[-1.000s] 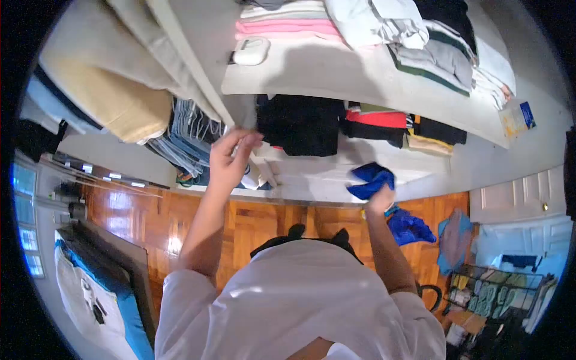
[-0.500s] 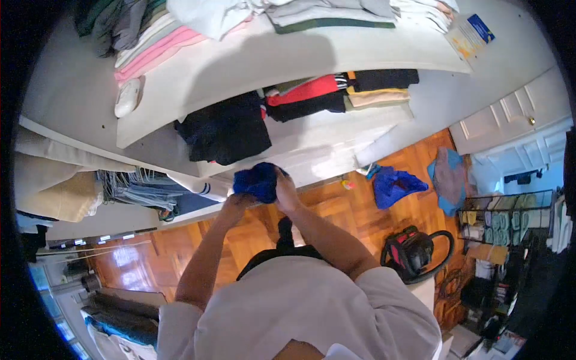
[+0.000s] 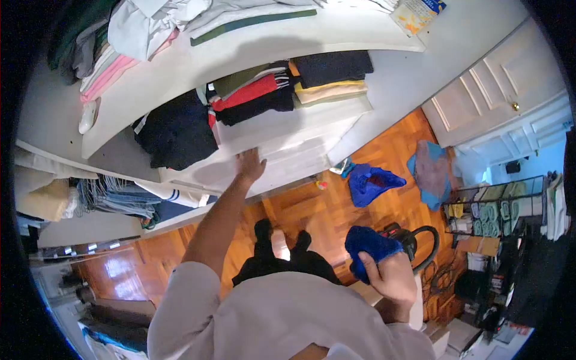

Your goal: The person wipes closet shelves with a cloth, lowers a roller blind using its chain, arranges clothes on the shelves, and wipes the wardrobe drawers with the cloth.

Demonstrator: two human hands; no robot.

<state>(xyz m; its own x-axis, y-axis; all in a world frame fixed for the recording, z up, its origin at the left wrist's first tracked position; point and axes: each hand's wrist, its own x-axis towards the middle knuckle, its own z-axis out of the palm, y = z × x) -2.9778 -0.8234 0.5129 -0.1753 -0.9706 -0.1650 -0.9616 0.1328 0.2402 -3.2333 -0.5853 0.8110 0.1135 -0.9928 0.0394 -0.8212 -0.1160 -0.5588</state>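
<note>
My right hand (image 3: pixel 390 276) grips a dark blue cloth (image 3: pixel 367 247), held out to the right above the floor and near the vacuum cleaner. My left hand (image 3: pixel 251 165) has its fingers apart and nothing in it, close to the white lower shelf (image 3: pixel 294 135). Above and left of it, black folded clothes (image 3: pixel 177 129) lie on that shelf. Beside them sit a red folded garment (image 3: pixel 249 93) and a stack of black and yellow clothes (image 3: pixel 333 72).
On the wooden floor (image 3: pixel 234 222) lie a bright blue bag or cloth (image 3: pixel 371 185) and a brown and blue heap (image 3: pixel 431 174). A vacuum cleaner (image 3: pixel 405 240) stands at the right, near a wire rack (image 3: pixel 495 207). Hanging clothes (image 3: pixel 114 198) are at the left.
The dark blue cloth has gone from between both hands out to the right, in my right hand. My left hand has let go of it and opened near the shelf. The view has shifted rightward.
</note>
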